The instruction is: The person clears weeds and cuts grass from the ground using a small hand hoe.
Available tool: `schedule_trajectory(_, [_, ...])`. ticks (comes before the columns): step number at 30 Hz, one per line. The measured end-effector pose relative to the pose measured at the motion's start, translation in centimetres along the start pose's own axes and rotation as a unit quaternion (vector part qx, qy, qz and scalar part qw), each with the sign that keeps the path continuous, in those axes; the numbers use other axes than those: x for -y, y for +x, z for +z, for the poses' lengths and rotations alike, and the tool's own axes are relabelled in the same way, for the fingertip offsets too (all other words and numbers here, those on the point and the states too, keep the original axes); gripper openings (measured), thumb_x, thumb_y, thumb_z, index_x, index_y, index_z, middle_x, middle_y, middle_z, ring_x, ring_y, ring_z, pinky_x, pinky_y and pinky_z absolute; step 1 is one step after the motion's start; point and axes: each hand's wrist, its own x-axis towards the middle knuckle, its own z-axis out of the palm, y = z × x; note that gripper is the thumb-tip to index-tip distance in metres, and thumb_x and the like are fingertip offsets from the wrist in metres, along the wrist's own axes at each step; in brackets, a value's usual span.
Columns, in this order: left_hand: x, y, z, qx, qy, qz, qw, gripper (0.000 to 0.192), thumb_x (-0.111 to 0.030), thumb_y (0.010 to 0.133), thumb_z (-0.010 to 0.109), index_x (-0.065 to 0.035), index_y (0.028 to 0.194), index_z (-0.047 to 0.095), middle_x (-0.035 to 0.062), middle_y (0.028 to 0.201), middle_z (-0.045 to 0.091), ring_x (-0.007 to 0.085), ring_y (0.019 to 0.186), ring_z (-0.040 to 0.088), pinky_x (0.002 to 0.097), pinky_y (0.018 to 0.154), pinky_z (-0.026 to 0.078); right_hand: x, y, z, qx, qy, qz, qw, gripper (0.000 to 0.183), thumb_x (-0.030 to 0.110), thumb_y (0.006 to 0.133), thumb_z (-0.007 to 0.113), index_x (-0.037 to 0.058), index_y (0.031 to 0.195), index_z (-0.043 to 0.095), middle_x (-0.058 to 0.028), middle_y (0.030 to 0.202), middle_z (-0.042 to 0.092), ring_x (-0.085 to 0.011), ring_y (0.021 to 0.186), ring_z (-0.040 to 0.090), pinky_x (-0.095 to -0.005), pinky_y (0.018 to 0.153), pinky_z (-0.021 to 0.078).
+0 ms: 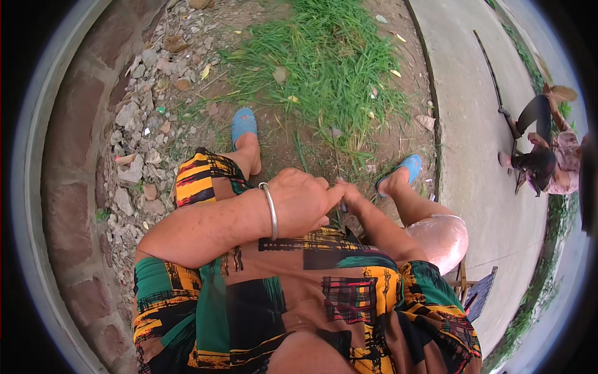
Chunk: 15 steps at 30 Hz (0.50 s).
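Note:
My left hand, with a silver bangle at its wrist, is in front of my lap with its fingers curled. Its fingertips meet or overlap my right hand, and whatever may lie inside the left fist is hidden. My right hand is closed around a thin tool. The tool's narrow shaft or blade points away from me towards the grass, and a dark end shows below the fingers. Beyond both hands lies a heap of green long-bladed grass on bare soil.
Stone rubble runs along a stone-block wall at left. A concrete path with a raised edge lies at right. There another person sits near a dark stick. My feet wear blue slippers. A wooden-framed object stands at lower right.

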Motion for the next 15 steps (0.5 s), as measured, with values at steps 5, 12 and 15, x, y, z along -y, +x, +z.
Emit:
schedule_trajectory(5, [-0.4, -0.1, -0.4, 0.008, 0.007, -0.008, 1.0, 0.044, -0.025, 0.075, 0.064, -0.0032, 0.108, 0.046, 0.013, 0.078, 0.057, 0.032, 0.075, 0.06, 0.0429, 0.063, 0.046, 7.5, 4.8, -8.1, 0.145, 0.446, 0.368, 0.803, 0.041, 0.04, 0.085, 0.047, 0.0019, 0.072, 0.054, -0.0104, 0.055, 0.054, -0.0196, 0.041, 0.05, -0.0362, 0.039, 0.0376])
schedule_trajectory(12, [-0.2, -0.1, -0.7, 0.023, 0.011, -0.023, 0.999, 0.045, -0.025, 0.076, 0.063, -0.0035, 0.111, 0.045, 0.0126, 0.079, 0.057, 0.0318, 0.076, 0.06, 0.0427, 0.064, 0.047, 6.0, 9.4, -10.2, 0.004, 0.41, 0.29, 0.864, 0.033, 0.039, 0.085, 0.053, 0.0065, 0.083, 0.056, -0.0007, 0.055, 0.048, -0.0119, 0.044, 0.045, -0.0274, 0.04, 0.0368])
schedule_trajectory(15, [-0.1, 0.1, -0.6, 0.026, 0.012, -0.018, 0.999, 0.045, -0.025, 0.076, 0.063, -0.0036, 0.111, 0.045, 0.0127, 0.079, 0.057, 0.0318, 0.076, 0.06, 0.0423, 0.063, 0.047, 0.3, 4.7, -5.1, -0.051, 0.151, 0.257, 0.953, 0.039, 0.041, 0.082, 0.055, 0.0022, 0.078, 0.055, -0.006, 0.058, 0.053, -0.0162, 0.046, 0.05, -0.0308, 0.043, 0.0404])
